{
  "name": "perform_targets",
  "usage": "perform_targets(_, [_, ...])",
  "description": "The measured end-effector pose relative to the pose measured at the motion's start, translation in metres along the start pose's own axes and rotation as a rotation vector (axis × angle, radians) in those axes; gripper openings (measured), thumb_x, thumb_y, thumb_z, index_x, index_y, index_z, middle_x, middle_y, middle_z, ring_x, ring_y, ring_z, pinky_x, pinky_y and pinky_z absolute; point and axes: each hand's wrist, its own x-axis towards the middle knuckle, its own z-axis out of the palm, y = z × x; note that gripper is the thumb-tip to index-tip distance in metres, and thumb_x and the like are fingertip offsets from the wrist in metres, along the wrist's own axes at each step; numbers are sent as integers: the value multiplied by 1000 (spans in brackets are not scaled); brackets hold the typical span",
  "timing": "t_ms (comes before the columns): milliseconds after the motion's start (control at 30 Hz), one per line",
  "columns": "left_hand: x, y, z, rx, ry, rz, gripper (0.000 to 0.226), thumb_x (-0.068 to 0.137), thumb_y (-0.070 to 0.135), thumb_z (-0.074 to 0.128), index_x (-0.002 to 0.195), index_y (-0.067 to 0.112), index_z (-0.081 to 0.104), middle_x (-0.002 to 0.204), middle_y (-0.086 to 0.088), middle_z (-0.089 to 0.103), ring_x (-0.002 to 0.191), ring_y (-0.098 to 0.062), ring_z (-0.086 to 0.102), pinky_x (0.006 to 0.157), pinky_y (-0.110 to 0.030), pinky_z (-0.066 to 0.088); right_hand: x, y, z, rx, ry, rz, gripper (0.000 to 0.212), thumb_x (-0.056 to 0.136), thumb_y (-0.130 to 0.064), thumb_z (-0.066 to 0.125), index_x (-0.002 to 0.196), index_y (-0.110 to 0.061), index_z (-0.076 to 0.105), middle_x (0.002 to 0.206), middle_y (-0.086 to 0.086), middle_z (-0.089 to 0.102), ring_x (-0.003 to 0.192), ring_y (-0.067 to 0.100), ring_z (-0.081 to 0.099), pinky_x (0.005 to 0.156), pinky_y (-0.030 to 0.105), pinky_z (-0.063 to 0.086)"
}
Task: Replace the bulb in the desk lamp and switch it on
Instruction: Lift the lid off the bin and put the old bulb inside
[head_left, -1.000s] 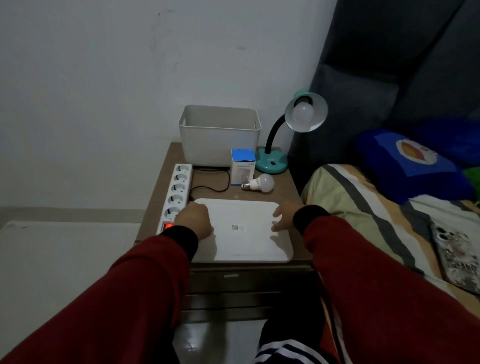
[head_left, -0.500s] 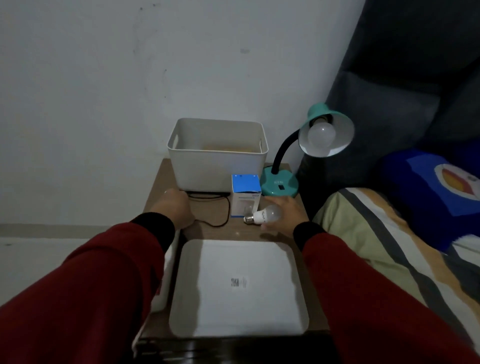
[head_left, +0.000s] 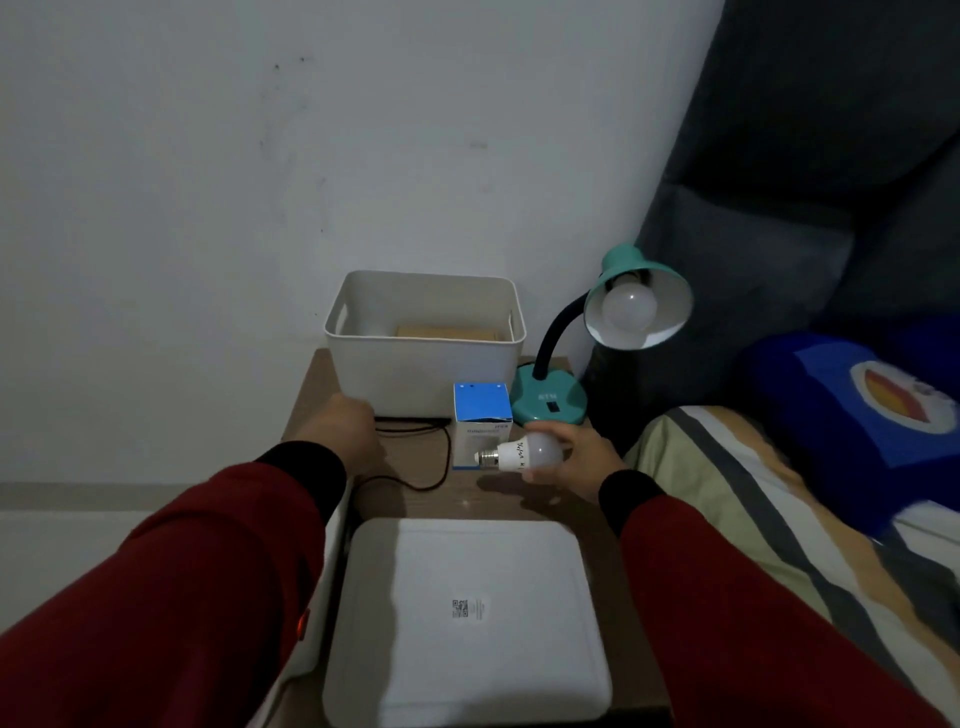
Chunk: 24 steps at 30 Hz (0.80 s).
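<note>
- The left hand (head_left: 340, 434) rests knuckles-up on the table (head_left: 311, 387), loosely curled with nothing visible in it, just beside the bin's (head_left: 423, 364) lower left corner.
- A black cord (head_left: 434, 457) loops on the table between the two hands.
- The blue box (head_left: 482, 431) stands in front of the bin.
- The spare bulb (head_left: 522, 453) lies sideways in the right hand (head_left: 574, 460), fingers wrapped round its globe, screw base pointing left toward the box.
- The lamp (head_left: 550, 402) stands just behind that hand, a bulb (head_left: 628, 310) seated in its shade.
- A white lid (head_left: 467, 618) lies nearest the person.
</note>
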Motion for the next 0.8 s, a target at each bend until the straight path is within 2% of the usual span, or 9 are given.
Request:
perform_targets(133, [1, 8, -34, 19, 65, 51, 37, 87, 23, 58, 115, 0, 58, 123, -19, 57, 120, -31, 50, 97, -34, 46, 0, -37, -25, -27, 51, -70, 63, 69, -15, 82, 126, -19, 59, 131, 4, 57, 110, 14, 52, 91, 24, 44])
perform_targets(233, [13, 10, -63, 4, 125, 61, 36, 86, 29, 59, 110, 2, 59, 120, -18, 59, 110, -31, 56, 91, -35, 49, 17, -72, -43, -17, 112, -139, 63, 68, -18, 83, 126, -18, 59, 127, 7, 60, 110, 20, 57, 90, 29, 50])
perform_targets(400, [53, 16, -98, -16, 169, 71, 37, 89, 25, 56, 117, 0, 56, 127, -21, 52, 117, -33, 52, 93, -35, 47, 67, -118, -54, 34, 200, -168, 62, 69, -22, 82, 126, -22, 59, 116, 3, 58, 103, 18, 54, 88, 29, 49])
perform_targets(567, [111, 18, -105, 31, 163, 69, 29, 86, 22, 58, 108, 3, 62, 118, -17, 61, 110, -29, 58, 88, -31, 50, 135, -135, -42, -71, 148, -126, 62, 69, -24, 82, 127, -23, 58, 123, 7, 61, 107, 20, 57, 90, 25, 43])
perform_targets(700, [153, 16, -91, 99, 140, 90, 28, 88, 26, 55, 107, 7, 62, 117, -11, 64, 114, -27, 58, 93, -29, 46, 182, -130, -21, -159, 76, -96, 65, 71, -22, 81, 131, -20, 55, 133, 6, 57, 120, 22, 53, 95, 22, 39])
perform_targets(800, [178, 12, -73, 110, 82, 88, 31, 89, 28, 53, 109, 6, 62, 120, -13, 63, 116, -28, 57, 98, -30, 44, 209, -119, -6, -139, 24, -37, 68, 70, -16, 82, 132, -18, 54, 134, 7, 56, 120, 22, 53, 94, 21, 40])
